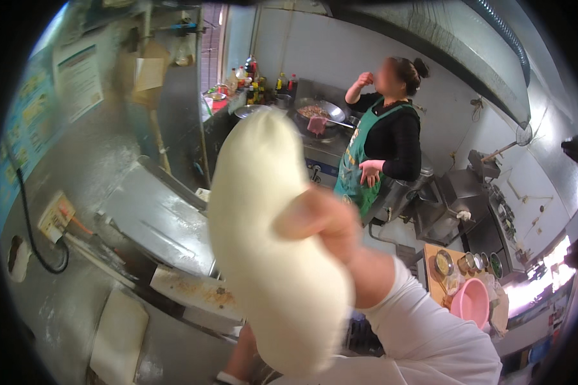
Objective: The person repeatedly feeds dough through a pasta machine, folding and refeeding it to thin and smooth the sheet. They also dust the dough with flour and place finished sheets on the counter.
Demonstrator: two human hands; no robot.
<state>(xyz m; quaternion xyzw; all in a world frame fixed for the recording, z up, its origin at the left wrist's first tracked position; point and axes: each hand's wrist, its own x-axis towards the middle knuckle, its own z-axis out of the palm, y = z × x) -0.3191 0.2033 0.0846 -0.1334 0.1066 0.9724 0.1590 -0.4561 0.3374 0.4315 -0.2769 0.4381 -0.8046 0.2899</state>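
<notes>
A long, thick piece of pale dough (269, 231) fills the middle of the view, held up close to me and blurred at its edges. My right hand (325, 224) grips it from the right side, thumb pressed against the near face. At the bottom, behind the dough, part of my left hand or wrist (243, 351) shows; its fingers are hidden. Beyond the dough on the left is a flour-dusted stainless steel machine (164, 216).
A person in a green apron (361, 149) stands beside a stove with a wok of food (313, 109). Sauce bottles (250, 79) line the back corner. On the right, a wooden table (429, 269) bears several metal bowls and a pink basin (471, 303). A range hood (443, 43) hangs above.
</notes>
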